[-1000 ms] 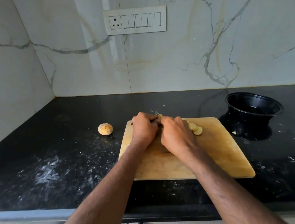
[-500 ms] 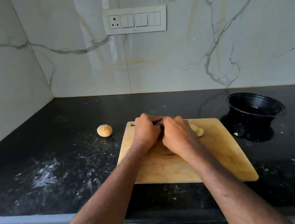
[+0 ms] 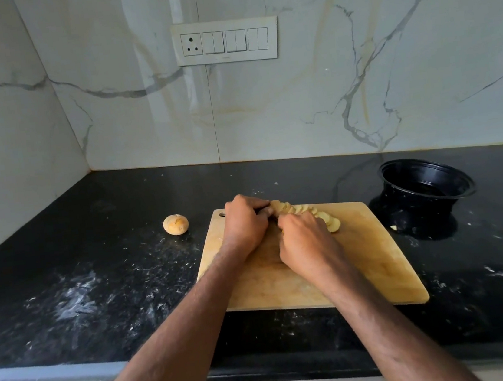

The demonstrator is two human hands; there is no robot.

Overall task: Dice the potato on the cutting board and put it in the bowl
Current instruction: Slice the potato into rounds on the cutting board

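Black speckled countertop [image 3: 97,288], marble-veined walls [image 3: 355,66], switch panel [image 3: 225,42].

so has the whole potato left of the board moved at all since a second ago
No. The whole potato sits at the same spot beside the cutting board hanging-hole corner.

You are seeing open counter [image 3: 354,184] lying between cutting board [image 3: 375,257] and bowl [image 3: 426,181]. Whole potato [image 3: 175,224] is sitting left of board. Slice row [image 3: 306,212] is crowding board's far edge.
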